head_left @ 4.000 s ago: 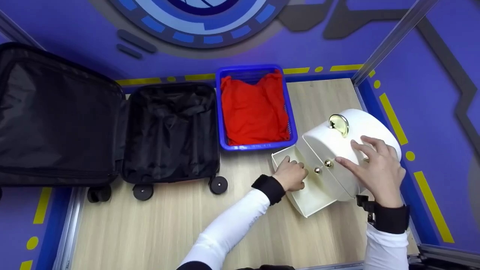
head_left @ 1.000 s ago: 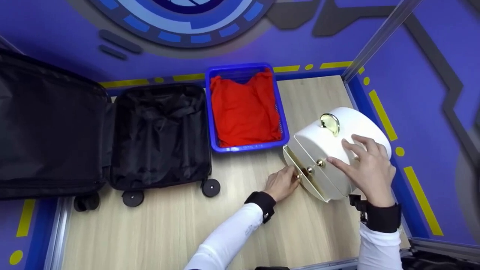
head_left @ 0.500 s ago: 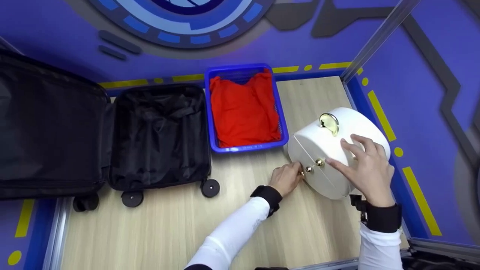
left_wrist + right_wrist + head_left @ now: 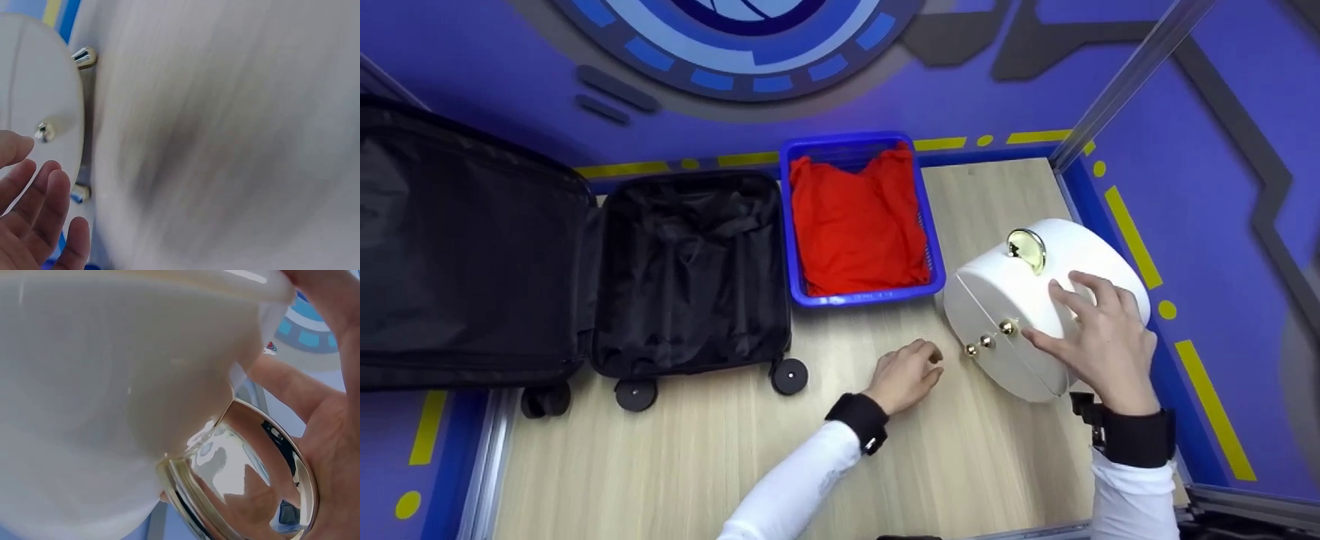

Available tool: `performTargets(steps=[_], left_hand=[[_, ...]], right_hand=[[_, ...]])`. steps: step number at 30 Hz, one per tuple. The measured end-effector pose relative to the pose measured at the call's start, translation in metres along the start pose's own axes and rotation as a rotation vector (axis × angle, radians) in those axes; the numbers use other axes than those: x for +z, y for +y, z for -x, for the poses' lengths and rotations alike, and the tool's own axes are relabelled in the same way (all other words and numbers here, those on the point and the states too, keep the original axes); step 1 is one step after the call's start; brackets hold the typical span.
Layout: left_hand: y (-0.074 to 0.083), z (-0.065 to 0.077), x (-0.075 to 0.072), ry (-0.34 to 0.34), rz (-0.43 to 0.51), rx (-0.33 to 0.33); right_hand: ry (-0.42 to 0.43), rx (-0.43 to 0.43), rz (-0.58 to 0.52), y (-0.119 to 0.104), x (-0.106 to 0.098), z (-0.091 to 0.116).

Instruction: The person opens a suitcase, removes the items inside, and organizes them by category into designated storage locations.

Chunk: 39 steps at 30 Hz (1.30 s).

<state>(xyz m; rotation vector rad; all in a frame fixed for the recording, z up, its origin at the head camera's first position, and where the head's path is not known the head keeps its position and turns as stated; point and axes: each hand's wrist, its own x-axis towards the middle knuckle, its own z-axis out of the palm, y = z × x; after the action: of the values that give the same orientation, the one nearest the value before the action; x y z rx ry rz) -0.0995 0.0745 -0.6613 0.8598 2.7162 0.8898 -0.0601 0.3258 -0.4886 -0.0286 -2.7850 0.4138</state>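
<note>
A rounded white storage box [image 4: 997, 307] with gold knobs on its front stands at the right of the table; its drawer is pushed in. My left hand [image 4: 904, 375] hovers just left of the knobs with loosely bent fingers and holds nothing. In the left wrist view, the fingers are spread in front of a gold knob [image 4: 44, 132]. My right hand [image 4: 1110, 341] holds the near side of the box between thumb and fingers. In the right wrist view, its palm arches over a gold half-round handle [image 4: 253, 478]. A matching handle [image 4: 1027, 250] shows on the far side.
A blue basket [image 4: 866, 300] with a folded red cloth [image 4: 859, 225] stands behind and left of the box. An open black suitcase [image 4: 690, 277] with wheels fills the left side. Blue panel walls [image 4: 1185, 187] bound the table [image 4: 675, 465] at the back and right.
The drawer has slid from pulled-out to fully in, pushed by my left hand. That hand has since let go of the knob and drawn back left. My right hand has stayed on the box.
</note>
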Motion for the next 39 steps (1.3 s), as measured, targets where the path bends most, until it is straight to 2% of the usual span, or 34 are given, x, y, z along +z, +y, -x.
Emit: performTargets(steps=[5,10,14,20,23,28,33,36,39], left_hand=[[-0.018,0.032,-0.014,0.093,0.036,0.03],[-0.032,0.063,-0.027,0.192,0.07,0.012],[-0.04,0.086,-0.039,0.255,0.123,-0.023],[-0.051,0.123,-0.053,0.312,0.178,-0.104],[-0.054,0.136,-0.061,0.325,0.217,-0.158],[-0.058,0.143,-0.073,0.393,0.225,-0.219],[-0.061,0.14,-0.081,0.474,0.202,-0.212],[-0.06,0.137,-0.081,0.484,0.207,-0.208],[-0.058,0.136,-0.08,0.482,0.224,-0.22]], right_hand=[[-0.032,-0.034,0.022,0.003,-0.001,-0.003],[-0.074,-0.089,0.046,0.006,0.0,-0.012],[-0.127,-0.116,0.056,0.008,-0.003,-0.021],[-0.249,-0.093,0.085,0.0,-0.006,-0.036],[-0.243,-0.119,0.132,-0.005,-0.004,-0.048],[-0.142,-0.189,0.192,0.001,0.008,-0.071],[-0.053,-0.169,0.18,0.01,0.024,-0.096],[0.019,-0.149,0.154,0.013,0.038,-0.113],[0.05,-0.101,0.098,0.015,0.053,-0.132]])
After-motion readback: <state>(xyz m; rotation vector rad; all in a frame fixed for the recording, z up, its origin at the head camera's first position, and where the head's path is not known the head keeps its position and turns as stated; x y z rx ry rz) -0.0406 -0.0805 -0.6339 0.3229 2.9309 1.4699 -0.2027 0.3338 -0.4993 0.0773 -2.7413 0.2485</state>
